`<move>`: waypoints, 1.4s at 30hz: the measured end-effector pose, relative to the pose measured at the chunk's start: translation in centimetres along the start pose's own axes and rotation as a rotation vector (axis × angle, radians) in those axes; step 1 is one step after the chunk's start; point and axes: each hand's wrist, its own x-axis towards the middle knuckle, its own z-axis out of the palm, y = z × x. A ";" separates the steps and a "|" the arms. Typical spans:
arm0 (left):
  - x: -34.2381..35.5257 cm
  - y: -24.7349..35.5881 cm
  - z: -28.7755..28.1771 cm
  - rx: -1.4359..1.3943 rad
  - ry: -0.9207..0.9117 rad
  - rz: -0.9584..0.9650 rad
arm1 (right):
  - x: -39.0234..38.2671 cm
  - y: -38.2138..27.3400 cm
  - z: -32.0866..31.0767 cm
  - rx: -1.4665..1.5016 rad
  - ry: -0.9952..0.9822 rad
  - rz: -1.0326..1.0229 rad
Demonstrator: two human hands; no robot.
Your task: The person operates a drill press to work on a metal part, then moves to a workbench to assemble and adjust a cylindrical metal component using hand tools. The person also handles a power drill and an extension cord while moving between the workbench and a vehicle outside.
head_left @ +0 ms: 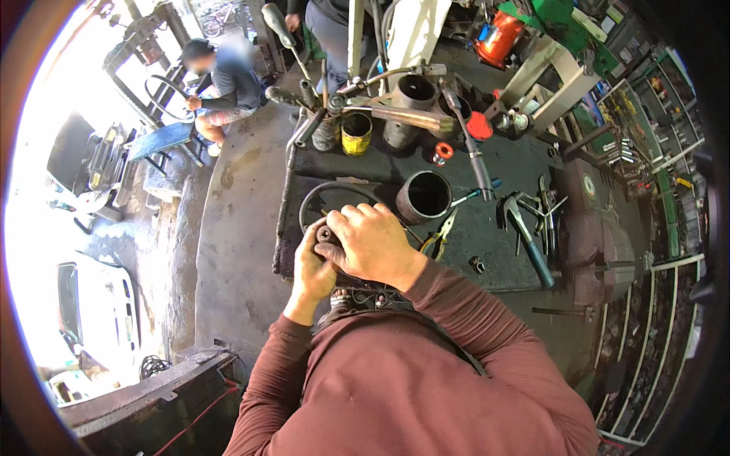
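Just over the bench's near edge, both my hands close round a small, dark cylindrical part (325, 234) with a hole in its end. My left hand (310, 272) grips it from the left and below. My right hand (378, 245) wraps over it from the right, its thumb pressed against the part. Most of the part is hidden by my fingers. A thin black hose (328, 185) curves up behind my hands; whether it joins the part I cannot tell. An open dark metal cylinder (423, 197) stands beyond my right hand, with yellow-handled pliers (441, 237) beside it.
A claw hammer (532, 247) and several hand tools lie on the bench (487, 266) to the right. Tool-filled cans, including a yellow can (356, 134), stand at the back. A bench vise (601, 251) is far right. Another person (228, 80) sits at far left holding a hose.
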 end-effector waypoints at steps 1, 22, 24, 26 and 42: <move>0.2 -0.4 -0.2 -0.020 -0.006 0.024 | -0.7 0.7 -0.5 0.082 0.016 -0.012; 2.2 -0.4 3.6 -0.084 0.136 0.130 | -16.0 13.8 5.9 -0.212 -0.143 0.576; 2.3 -0.8 3.5 -0.063 0.118 0.108 | -14.9 14.1 7.6 -0.367 -0.309 0.565; 2.3 -0.9 4.0 -0.117 0.126 0.120 | -15.0 15.2 9.6 -0.388 -0.304 0.560; 2.7 -0.3 4.2 -0.143 0.063 0.081 | 1.6 3.3 -4.9 0.682 -0.078 0.205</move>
